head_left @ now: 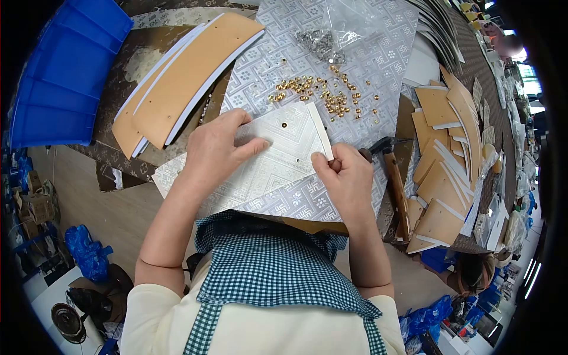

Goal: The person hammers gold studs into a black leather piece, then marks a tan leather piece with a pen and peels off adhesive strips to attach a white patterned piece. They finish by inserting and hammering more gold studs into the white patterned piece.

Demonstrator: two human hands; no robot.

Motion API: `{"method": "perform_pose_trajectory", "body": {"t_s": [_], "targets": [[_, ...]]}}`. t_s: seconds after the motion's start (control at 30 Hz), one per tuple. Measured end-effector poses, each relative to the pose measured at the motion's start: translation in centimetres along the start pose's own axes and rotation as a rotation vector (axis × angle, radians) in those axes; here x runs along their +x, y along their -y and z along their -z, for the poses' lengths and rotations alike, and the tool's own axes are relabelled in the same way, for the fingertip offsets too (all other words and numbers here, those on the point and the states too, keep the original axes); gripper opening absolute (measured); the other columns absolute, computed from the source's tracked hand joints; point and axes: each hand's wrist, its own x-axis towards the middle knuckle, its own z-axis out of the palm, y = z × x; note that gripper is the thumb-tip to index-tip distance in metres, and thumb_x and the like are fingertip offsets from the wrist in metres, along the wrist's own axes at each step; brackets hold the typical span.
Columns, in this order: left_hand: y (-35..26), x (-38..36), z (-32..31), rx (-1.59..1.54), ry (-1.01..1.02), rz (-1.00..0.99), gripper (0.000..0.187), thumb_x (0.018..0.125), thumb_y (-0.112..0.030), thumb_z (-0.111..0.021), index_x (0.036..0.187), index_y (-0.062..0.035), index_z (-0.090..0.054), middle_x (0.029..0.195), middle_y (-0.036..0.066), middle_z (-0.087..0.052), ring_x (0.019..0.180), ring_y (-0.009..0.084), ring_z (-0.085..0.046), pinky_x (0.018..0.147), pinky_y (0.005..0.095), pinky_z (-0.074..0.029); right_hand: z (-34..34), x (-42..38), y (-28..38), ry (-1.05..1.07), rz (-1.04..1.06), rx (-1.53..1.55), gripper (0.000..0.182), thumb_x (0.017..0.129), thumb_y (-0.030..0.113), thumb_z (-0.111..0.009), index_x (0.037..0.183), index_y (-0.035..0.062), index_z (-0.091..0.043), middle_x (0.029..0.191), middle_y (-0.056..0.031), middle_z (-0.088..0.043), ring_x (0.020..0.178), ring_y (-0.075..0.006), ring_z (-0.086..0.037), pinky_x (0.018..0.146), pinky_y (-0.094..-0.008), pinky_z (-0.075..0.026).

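Note:
A white panel with an embossed geometric pattern [260, 168] lies in front of me, slightly tilted across the table edge. On it sit a gold ring-like fitting [284, 125] and a small dark hole [297, 160]. My left hand [214, 148] is closed over its far edge, thumb on the top face and other fingers partly hidden. My right hand [348, 177] pinches the right edge by a white strip [320, 131]; its fingertips beneath are hidden. Beside that hand lies a hammer [395, 186] with a wooden handle. Many small gold-coloured fittings [336, 103] are scattered beyond the panel.
A clear plastic bag [354, 21] with small silver-coloured pieces [316, 42] lies at the back. Tan curved panels [198, 71] are stacked at left near a blue bin [62, 74]. More tan pieces [441, 171] pile up at right. A grey patterned sheet [384, 65] covers the worktop.

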Motion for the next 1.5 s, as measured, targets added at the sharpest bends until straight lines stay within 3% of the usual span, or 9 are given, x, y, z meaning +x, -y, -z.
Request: {"method": "perform_pose_trajectory", "body": {"t_s": [0.17,0.3,0.43,0.57,0.73,0.8,1.03,1.23,1.5], "targets": [[-0.5,0.1,0.3,0.026,0.044,0.059,0.046,0.078,-0.04,-0.079,0.104,-0.0045,-0.065,0.099,0.014,-0.071,0.087,0.0306,-0.07,0.075,0.0399,-0.053,1.4,0.4,0.7,-0.014,0.083,-0.128,0.023,0.084,0.025,-0.075,0.083,0.006,-0.062,0.079,-0.0068,-0.063,0.063,-0.0234,-0.063,0.057,-0.0364,-0.049],[-0.7,0.1,0.4,-0.003,0.061,0.082,0.045,0.078,-0.039,-0.08,0.104,-0.0046,-0.066,0.097,0.014,-0.071,0.086,0.0298,-0.07,0.075,0.039,-0.053,2.3,3.2,2.1,-0.151,0.311,-0.025,0.012,0.086,0.011,-0.072,0.094,0.0053,-0.065,0.086,-0.007,-0.064,0.072,-0.0225,-0.066,0.061,-0.0355,-0.051],[-0.4,0.1,0.3,0.0,0.046,0.06,0.045,0.079,-0.038,-0.079,0.104,-0.0042,-0.065,0.097,0.014,-0.071,0.085,0.0305,-0.07,0.074,0.0404,-0.053,-0.2,7.1,2.7,0.003,0.389,0.095,0.009,0.083,0.006,-0.071,0.09,0.0085,-0.066,0.088,-0.0049,-0.064,0.079,-0.023,-0.067,0.066,-0.0351,-0.052],[-0.5,0.1,0.4,-0.007,0.071,0.061,0.045,0.081,-0.04,-0.076,0.106,-0.0039,-0.064,0.1,0.014,-0.071,0.088,0.0338,-0.069,0.076,0.0439,-0.053,-3.2,9.4,3.9,0.039,0.509,-0.032,0.004,0.084,0.013,-0.07,0.084,0.0103,-0.067,0.088,-0.0059,-0.064,0.08,-0.0265,-0.067,0.069,-0.0403,-0.053],[0.0,0.0,0.0,-0.029,0.019,0.015,0.044,0.078,-0.035,-0.081,0.103,-0.0037,-0.063,0.095,0.015,-0.071,0.08,0.0281,-0.072,0.072,0.0389,-0.054,-4.1,10.5,5.0,0.103,0.481,-0.2,0.007,0.084,0.013,-0.07,0.081,0.0088,-0.066,0.085,-0.0081,-0.064,0.079,-0.0304,-0.067,0.068,-0.0433,-0.053],[0.0,0.0,0.1,-0.03,0.045,0.03,0.044,0.08,-0.037,-0.077,0.104,-0.0036,-0.063,0.099,0.014,-0.07,0.086,0.0319,-0.07,0.074,0.0429,-0.053,-4.3,10.5,5.0,0.096,0.505,-0.228,0.007,0.084,0.013,-0.07,0.081,0.0083,-0.066,0.085,-0.0087,-0.064,0.079,-0.031,-0.067,0.068,-0.0437,-0.054],[0.0,0.1,-0.1,-0.013,0.013,0.023,0.046,0.078,-0.036,-0.08,0.103,-0.0022,-0.064,0.098,0.017,-0.071,0.083,0.0303,-0.072,0.074,0.0399,-0.054,-0.5,7.4,5.2,0.057,0.479,0.074,0.005,0.084,0.01,-0.069,0.086,0.0065,-0.067,0.084,-0.0074,-0.064,0.074,-0.0235,-0.065,0.065,-0.0365,-0.051],[-0.1,0.1,0.1,0.006,0.048,0.033,0.046,0.08,-0.04,-0.076,0.105,-0.0025,-0.065,0.1,0.016,-0.071,0.088,0.0331,-0.069,0.076,0.0427,-0.053,1.4,2.5,2.6,0.289,0.278,0.054,0.007,0.083,0.007,-0.07,0.087,0.0016,-0.067,0.08,-0.008,-0.062,0.068,-0.0195,-0.06,0.063,-0.0314,-0.047],[-0.2,-0.1,0.1,0.033,0.031,0.015,0.046,0.081,-0.042,-0.074,0.104,-0.0034,-0.065,0.101,0.015,-0.071,0.089,0.0336,-0.069,0.077,0.0432,-0.054,1.0,1.6,2.4,0.242,0.216,-0.032,0.009,0.087,0.013,-0.067,0.088,0.0054,-0.065,0.085,-0.0087,-0.063,0.073,-0.0258,-0.064,0.067,-0.0374,-0.05]]}}
